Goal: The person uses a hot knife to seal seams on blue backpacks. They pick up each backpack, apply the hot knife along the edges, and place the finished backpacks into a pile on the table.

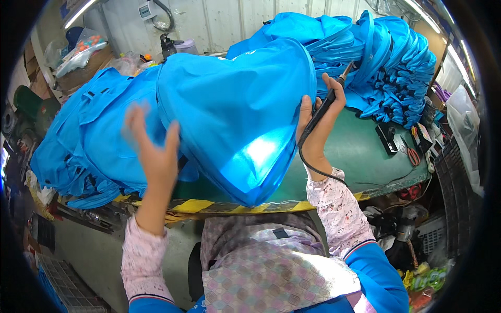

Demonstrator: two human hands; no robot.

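A large blue fabric piece (235, 104) with a stiff, rounded edge stands tilted in front of me over the table, a bright patch of light low on it. My right hand (323, 117) is closed round a soldering iron (323, 109), its black handle slanting up to a thin metal tip and its cable running down past my wrist. The thumb of that hand lies along the fabric's right edge. At the left edge is my left hand (154, 148), fingers spread and smeared by motion, with nothing seen in it; whether it touches the fabric I cannot tell.
More blue fabric pieces lie heaped at left (104, 130) and stacked at back right (386, 62). Scissors (412, 155) and a small black box (386, 139) rest on the green table (344, 156), whose front edge carries yellow-black tape. A dark bottle (167, 47) stands behind.
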